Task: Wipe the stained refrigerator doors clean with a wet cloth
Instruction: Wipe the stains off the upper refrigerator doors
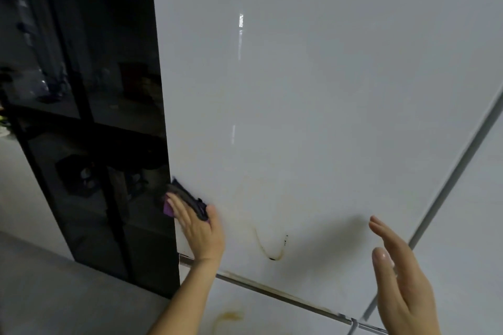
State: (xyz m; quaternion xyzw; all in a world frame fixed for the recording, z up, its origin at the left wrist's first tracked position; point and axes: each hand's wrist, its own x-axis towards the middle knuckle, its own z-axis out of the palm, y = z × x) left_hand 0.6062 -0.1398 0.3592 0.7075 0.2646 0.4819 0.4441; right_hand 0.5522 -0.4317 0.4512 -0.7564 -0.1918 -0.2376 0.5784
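Note:
The white glossy refrigerator door (pixel 313 90) fills most of the view. A curved yellowish-brown stain (pixel 272 249) with dark specks marks its lower part. A second yellowish stain (pixel 228 317) sits on the lower door below the seam. My left hand (pixel 198 228) presses a dark purple cloth (pixel 190 202) flat against the door's lower left edge, with fingers straight. My right hand (pixel 400 275) hovers open in front of the door at the lower right, fingers straight, holding nothing.
A dark glass-fronted cabinet (pixel 81 117) stands directly left of the refrigerator. A metal seam (pixel 285 294) divides the upper and lower doors, and a vertical gap (pixel 446 185) divides the left and right doors. Pale floor (pixel 40 294) lies at the lower left.

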